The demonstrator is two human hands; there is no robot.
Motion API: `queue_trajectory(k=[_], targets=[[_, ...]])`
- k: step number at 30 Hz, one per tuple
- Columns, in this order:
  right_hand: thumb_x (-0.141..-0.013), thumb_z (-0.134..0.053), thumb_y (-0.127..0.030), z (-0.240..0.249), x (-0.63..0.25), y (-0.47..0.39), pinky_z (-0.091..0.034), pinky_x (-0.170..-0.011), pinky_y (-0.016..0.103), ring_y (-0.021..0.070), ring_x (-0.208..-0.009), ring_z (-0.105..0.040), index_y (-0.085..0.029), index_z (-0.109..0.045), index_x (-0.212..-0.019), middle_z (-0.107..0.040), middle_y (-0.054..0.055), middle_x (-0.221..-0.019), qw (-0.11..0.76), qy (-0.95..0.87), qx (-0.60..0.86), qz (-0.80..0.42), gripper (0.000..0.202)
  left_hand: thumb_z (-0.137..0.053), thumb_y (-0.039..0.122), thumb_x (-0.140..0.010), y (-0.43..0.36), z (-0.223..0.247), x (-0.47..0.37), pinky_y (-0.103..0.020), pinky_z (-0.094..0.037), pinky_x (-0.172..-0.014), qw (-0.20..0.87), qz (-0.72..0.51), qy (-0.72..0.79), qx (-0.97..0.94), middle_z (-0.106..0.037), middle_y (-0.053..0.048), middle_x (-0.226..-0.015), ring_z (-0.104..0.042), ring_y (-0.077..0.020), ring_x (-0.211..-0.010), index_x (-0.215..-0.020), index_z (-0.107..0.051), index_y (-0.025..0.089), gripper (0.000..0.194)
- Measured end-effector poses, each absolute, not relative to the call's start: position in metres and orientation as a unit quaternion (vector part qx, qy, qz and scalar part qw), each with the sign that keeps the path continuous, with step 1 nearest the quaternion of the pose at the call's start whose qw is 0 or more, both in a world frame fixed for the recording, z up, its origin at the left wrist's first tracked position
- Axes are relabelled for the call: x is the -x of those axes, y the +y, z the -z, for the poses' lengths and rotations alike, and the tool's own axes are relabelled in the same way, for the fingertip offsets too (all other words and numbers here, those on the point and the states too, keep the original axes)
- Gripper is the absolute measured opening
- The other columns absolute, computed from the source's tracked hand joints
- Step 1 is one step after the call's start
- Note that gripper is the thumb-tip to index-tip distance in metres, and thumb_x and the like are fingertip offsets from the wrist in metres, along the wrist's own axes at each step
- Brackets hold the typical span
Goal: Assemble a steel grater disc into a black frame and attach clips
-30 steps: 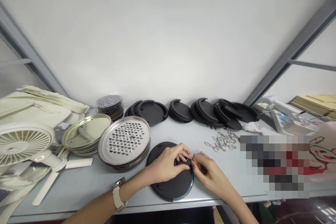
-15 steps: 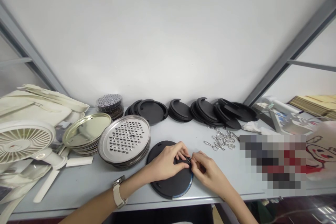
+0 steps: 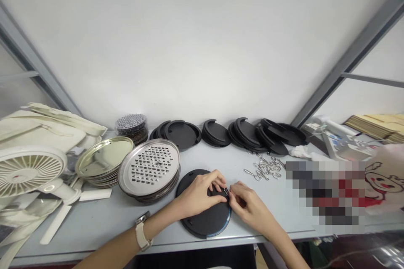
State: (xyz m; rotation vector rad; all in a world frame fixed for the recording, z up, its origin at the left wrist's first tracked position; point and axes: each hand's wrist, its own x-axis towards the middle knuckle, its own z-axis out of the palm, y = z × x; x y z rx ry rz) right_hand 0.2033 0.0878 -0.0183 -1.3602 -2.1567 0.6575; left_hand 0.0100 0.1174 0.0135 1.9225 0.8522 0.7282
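A round black disc (image 3: 202,225) lies on the table in front of me, with a shiny blue strip along its near right rim. My left hand (image 3: 198,193) rests across it, wearing a watch on the wrist. Its thumb and fingers close around a small metal wire clip (image 3: 226,191) at the disc's right edge. From the right, my right hand (image 3: 248,208) pinches the same clip with thumb and forefinger. The fingertips partly cover the clip, so how it meets the disc is hidden. A pile of similar wire clips (image 3: 268,168) lies beyond my right hand.
Left of the disc stands a stack of perforated metal grater plates (image 3: 151,168), then gold-coloured round plates (image 3: 105,155) and a white fan (image 3: 28,172). Black round trays (image 3: 183,134) line the wall. A printed bag (image 3: 383,180) sits at the right.
The clip between my fingertips has tilted slightly. Both hands stay at the disc's right edge, and the view has shifted a little.
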Motion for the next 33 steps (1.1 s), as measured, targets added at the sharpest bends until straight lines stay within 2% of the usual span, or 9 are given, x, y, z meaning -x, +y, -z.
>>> queue_trajectory(k=[16,25,29,33], targets=[[-0.091,-0.037,-0.022,0.0208,-0.203,0.0888,-0.033,-0.058,0.026,0.0156,-0.061,-0.042,-0.022,-0.025,-0.062,-0.035,-0.004,-0.056,0.264,-0.783,0.506,-0.248,0.032,-0.072,0.01,-0.071,0.1178,-0.0097,-0.0114,-0.021,-0.048,-0.079,0.463,-0.298,0.349,-0.758,-0.07,0.002,-0.093,-0.065,-0.0129,-0.086,-0.096,-0.059,0.022,0.03],[-0.096,-0.033,-0.026,0.018,-0.2041,0.0883,-0.035,-0.061,0.028,0.0165,-0.064,-0.043,-0.022,-0.029,-0.064,-0.038,-0.003,-0.059,0.255,-0.783,0.499,-0.269,0.032,-0.073,0.015,-0.071,0.1171,-0.0117,-0.0101,-0.022,-0.049,-0.075,0.452,-0.292,0.352,-0.766,-0.068,0.001,-0.099,-0.063,-0.0128,-0.083,-0.105,-0.056,0.023,0.038],[-0.098,-0.029,-0.028,0.0171,-0.203,0.0883,-0.035,-0.065,0.029,0.0173,-0.067,-0.045,-0.021,-0.033,-0.067,-0.042,-0.002,-0.063,0.253,-0.792,0.487,-0.268,0.032,-0.073,0.016,-0.071,0.1168,-0.013,-0.0102,-0.021,-0.049,-0.073,0.45,-0.289,0.358,-0.766,-0.066,0.0,-0.104,-0.063,-0.0125,-0.082,-0.103,-0.058,0.023,0.035],[-0.098,-0.031,-0.029,0.0189,-0.2049,0.0899,-0.035,-0.065,0.029,0.0163,-0.063,-0.042,-0.021,-0.028,-0.064,-0.037,-0.003,-0.058,0.247,-0.796,0.481,-0.271,0.035,-0.071,0.015,-0.073,0.1168,-0.0141,-0.0109,-0.023,-0.049,-0.078,0.464,-0.288,0.354,-0.76,-0.068,0.0,-0.1,-0.063,-0.0137,-0.086,-0.1,-0.06,0.022,0.029]])
